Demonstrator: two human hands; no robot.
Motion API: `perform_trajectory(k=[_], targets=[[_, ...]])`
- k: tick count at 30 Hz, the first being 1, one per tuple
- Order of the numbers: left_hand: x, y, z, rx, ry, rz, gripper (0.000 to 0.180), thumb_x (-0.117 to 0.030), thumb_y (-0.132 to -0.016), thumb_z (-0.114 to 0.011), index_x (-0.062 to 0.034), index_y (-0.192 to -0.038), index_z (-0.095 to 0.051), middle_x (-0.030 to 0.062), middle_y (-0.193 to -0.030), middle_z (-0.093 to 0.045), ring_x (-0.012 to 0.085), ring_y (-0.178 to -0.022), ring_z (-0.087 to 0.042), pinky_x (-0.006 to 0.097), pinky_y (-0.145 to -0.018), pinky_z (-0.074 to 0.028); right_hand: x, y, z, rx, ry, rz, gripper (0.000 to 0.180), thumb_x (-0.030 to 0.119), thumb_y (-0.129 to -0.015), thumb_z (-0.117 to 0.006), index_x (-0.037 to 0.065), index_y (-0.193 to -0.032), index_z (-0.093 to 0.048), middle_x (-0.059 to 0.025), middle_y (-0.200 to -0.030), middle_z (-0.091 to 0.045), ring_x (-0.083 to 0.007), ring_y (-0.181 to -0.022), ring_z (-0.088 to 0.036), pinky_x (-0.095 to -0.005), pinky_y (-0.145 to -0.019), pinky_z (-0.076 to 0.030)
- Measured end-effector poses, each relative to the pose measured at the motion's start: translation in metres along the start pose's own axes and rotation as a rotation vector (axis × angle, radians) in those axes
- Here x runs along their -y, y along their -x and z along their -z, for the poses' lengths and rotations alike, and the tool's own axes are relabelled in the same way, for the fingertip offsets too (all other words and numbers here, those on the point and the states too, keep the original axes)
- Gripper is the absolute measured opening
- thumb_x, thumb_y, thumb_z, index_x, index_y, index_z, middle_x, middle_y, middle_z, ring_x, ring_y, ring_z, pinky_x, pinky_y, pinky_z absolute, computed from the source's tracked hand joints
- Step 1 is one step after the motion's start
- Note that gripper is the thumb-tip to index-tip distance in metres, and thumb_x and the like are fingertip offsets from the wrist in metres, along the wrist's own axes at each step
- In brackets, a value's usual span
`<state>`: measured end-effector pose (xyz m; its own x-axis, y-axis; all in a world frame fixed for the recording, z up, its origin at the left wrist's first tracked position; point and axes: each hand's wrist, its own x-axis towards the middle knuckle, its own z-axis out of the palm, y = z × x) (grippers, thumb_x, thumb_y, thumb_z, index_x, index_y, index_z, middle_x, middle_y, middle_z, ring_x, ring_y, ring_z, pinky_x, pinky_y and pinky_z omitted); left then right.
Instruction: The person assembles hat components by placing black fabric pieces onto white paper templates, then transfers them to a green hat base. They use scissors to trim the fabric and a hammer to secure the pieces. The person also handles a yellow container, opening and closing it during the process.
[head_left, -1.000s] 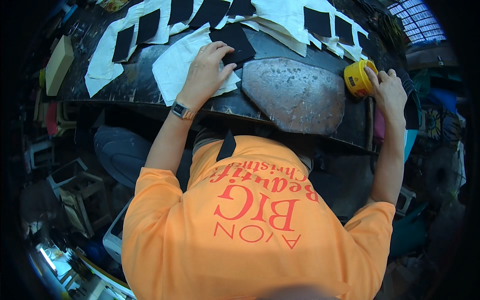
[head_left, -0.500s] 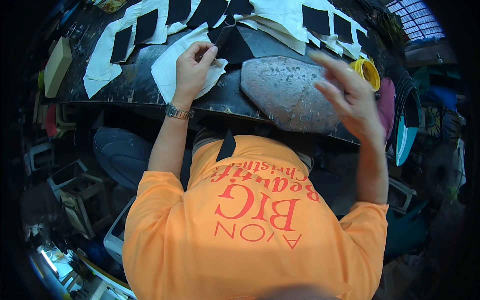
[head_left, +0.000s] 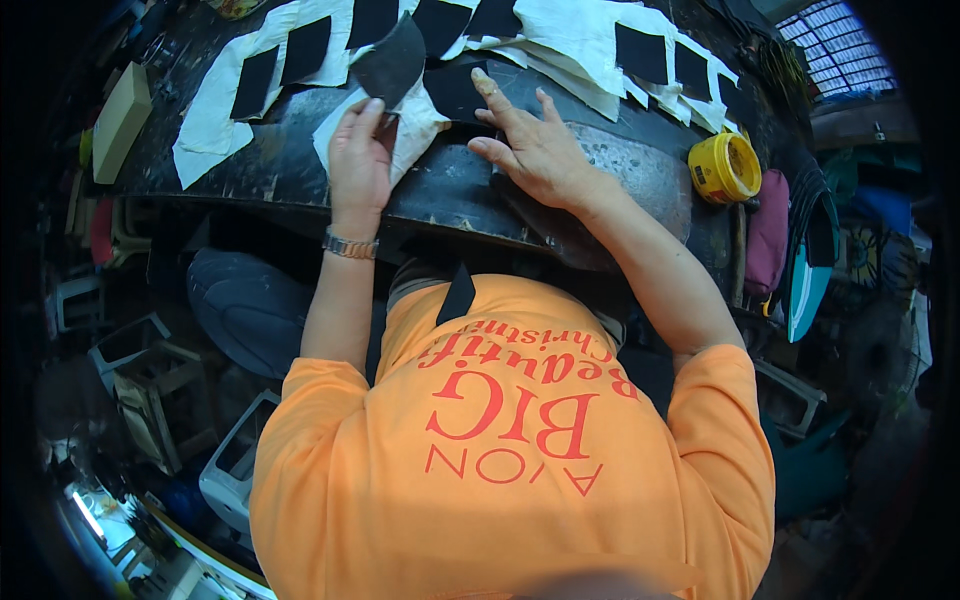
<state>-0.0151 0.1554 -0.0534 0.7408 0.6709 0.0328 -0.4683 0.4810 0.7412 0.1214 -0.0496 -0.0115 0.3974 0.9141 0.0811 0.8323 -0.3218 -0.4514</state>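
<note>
At the far left a tan block (head_left: 120,120) lies on the dark tabletop (head_left: 270,175), beside white cloth (head_left: 215,125) carrying black patches (head_left: 305,48). The left hand (head_left: 358,160), a watch (head_left: 350,246) on its wrist, pinches a dark curved piece (head_left: 392,62) between thumb and fingers, lifting it tilted above a white rag (head_left: 415,125). Just right, the right hand (head_left: 532,150) lies spread and flat, fingertips pressing a black patch (head_left: 455,92) onto the tabletop, next to a grey oval slab (head_left: 640,175). Farther right stands an open yellow tub (head_left: 725,166), then a maroon pouch (head_left: 768,230).
</note>
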Motion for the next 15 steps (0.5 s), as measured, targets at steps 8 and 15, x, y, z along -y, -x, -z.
perform_trajectory(k=[8,15], targets=[[-0.115,-0.019,0.043,0.031,0.394,0.014,0.031,-0.024,-0.098,-0.064,0.0004,-0.116,-0.068,0.0207,-0.12,-0.07,0.0357,-0.115,-0.066,0.05,-0.102,-0.051,-0.001,0.0,-0.005,-0.071,-0.11,-0.019,0.08,0.06,-0.103,-0.038,0.023,-0.164,-0.002,-0.0159,-0.143,-0.06,-0.0346,-0.14,-0.048,-0.0566,-0.124,-0.015],[-0.104,0.021,-0.022,-0.023,0.046,-0.287,0.028,-0.017,-0.096,-0.065,-0.0001,-0.119,-0.065,0.019,-0.135,-0.062,0.0282,-0.118,-0.065,0.045,-0.098,-0.055,-0.022,0.003,0.005,-0.383,-0.503,-0.078,0.077,0.052,-0.107,-0.041,0.017,-0.164,-0.004,-0.0141,-0.14,-0.06,-0.0307,-0.132,-0.057,-0.0464,-0.118,-0.034]])
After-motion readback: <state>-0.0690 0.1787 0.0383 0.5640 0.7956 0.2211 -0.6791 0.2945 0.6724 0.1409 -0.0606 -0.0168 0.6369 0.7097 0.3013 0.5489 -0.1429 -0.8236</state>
